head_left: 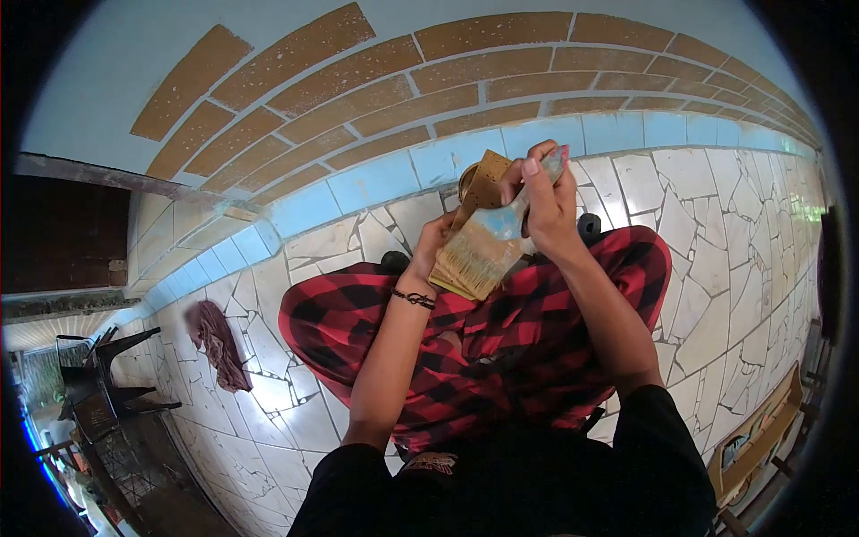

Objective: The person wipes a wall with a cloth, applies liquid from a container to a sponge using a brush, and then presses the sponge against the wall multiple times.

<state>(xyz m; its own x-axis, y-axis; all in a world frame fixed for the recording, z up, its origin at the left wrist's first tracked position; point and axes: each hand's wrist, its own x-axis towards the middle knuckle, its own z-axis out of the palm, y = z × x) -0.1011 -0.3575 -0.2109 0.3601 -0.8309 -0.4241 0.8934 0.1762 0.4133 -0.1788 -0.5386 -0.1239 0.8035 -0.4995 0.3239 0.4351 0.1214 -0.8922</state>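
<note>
Above my crossed legs, my left hand (434,243) grips the left edge of a flat, yellowish wooden piece (489,179) with small dark holes. My right hand (548,201) is closed around a pale blue and whitish object (557,163) with a pink tip, perhaps a brush handle. Wide straw-coloured bristles (474,255) lie over the wooden piece, below a light blue part (503,219). A round brown-rimmed container (467,182) shows partly behind the wooden piece. Whether the blue part and the bristles are one object is hard to tell.
A brown cloth (217,345) lies on the stone-tiled floor (707,242) at the left. Black metal chairs (98,376) stand at the far left, and a long wooden box (761,434) is at the lower right. A brick-patterned wall (488,67) rises in front.
</note>
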